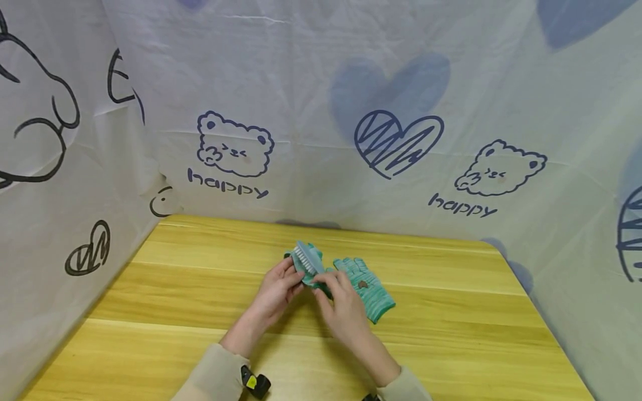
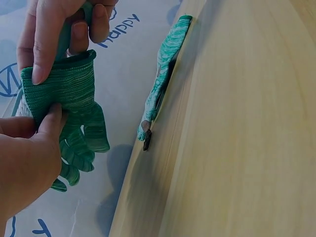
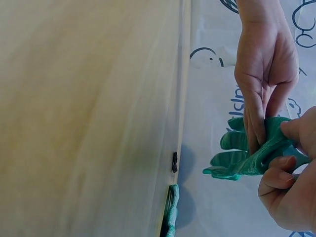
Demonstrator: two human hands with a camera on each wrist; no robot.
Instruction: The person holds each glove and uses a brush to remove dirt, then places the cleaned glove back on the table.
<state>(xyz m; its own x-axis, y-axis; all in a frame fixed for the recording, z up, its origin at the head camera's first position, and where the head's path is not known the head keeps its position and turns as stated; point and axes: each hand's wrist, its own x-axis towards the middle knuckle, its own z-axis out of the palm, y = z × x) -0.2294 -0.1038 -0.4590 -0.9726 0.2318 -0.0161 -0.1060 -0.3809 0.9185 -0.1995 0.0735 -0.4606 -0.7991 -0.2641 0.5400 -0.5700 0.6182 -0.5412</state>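
My left hand [image 1: 277,287] holds a green striped knit glove [image 2: 66,91] by its cuff, with the glove's fingers hanging down in the left wrist view. Against it sits a blue-grey brush [image 1: 307,259], its white bristles facing left in the head view. Fingers of my right hand [image 1: 347,308] curl about the brush's lower end and touch the glove's cuff. The glove partly hides that grip. To the right, a second green glove [image 1: 375,295] lies flat on the table, bearing a brown patch.
The wooden table [image 1: 451,334] ends at a pale cloth backdrop [image 1: 311,167] with drawings, at the back and sides. A small dark object [image 3: 175,162] lies near the table edge.
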